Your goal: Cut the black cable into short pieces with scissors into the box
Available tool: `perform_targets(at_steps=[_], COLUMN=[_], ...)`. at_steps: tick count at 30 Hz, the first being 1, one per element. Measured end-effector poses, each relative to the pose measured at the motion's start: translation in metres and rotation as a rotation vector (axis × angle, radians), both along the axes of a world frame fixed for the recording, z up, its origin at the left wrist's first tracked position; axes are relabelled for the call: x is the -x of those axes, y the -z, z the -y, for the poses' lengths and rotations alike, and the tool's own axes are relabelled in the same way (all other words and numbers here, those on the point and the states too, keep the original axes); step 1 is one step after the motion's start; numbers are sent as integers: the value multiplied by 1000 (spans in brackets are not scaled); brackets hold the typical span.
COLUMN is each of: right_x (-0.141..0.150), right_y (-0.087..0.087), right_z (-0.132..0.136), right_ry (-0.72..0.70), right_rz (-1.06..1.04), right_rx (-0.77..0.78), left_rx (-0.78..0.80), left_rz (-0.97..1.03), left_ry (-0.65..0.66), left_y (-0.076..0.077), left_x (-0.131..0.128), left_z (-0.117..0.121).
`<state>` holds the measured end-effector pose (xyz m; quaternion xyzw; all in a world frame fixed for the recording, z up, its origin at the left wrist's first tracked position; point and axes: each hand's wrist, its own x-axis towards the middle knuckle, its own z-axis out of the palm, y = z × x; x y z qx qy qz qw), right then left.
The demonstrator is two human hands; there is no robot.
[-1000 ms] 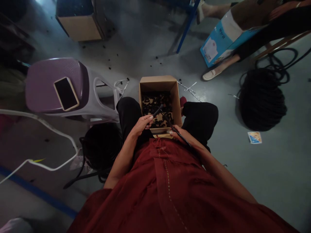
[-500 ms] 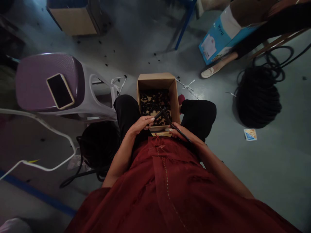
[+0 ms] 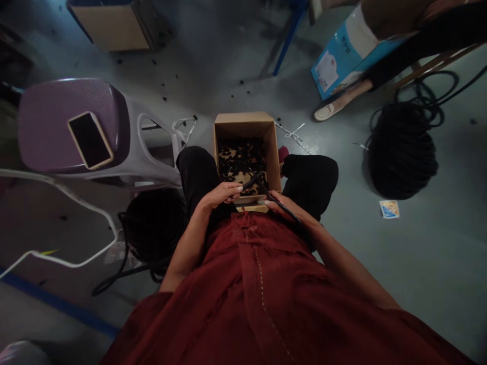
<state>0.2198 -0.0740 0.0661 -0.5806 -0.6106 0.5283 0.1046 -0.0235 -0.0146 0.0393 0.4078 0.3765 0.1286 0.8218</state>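
Note:
Low over an open cardboard box (image 3: pixel 271 157), my two hands work close together. My left hand (image 3: pixel 224 194) is closed, its thumb and fingers pinching a short black strip (image 3: pixel 251 181) that points right and away from me. Between the fingers of my right hand (image 3: pixel 279 202) lies a long, thin black strip (image 3: pixel 287 210). It runs back over the wrist, and its far end meets the tip of the left strip; I cannot tell whether they touch. Many small black pieces (image 3: pixel 238 154) are scattered on the box floor.
A phone (image 3: pixel 90 140) lies on a purple stool (image 3: pixel 41 126) at left. Black coils (image 3: pixel 154 225) (image 3: pixel 401 152) stand on the floor at both sides. A blue-white carton (image 3: pixel 337 63) is near another person's foot (image 3: pixel 331 109). A white cable (image 3: pixel 81 200) runs at left.
My left hand has tilted its black strip slightly, so the tip sits a little lower and further right. My right hand has barely moved. The whole view has shifted slightly.

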Motion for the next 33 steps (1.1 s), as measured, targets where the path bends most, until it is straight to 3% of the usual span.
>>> perform_targets(at_steps=[4,11,33], right_x=[2,9,8], right_y=[2,3,19], right_z=[3,9,12], right_ry=[-41,6,37], right_rz=[75,172,197], right_rx=[-9,-32,-115], left_rx=[2,-2,-14], left_rz=[-2,-15,-35], left_ry=[-2,15,-26], left_y=[2,0,3], left_x=[-1,-2,-5], left_z=[0,-1,-1])
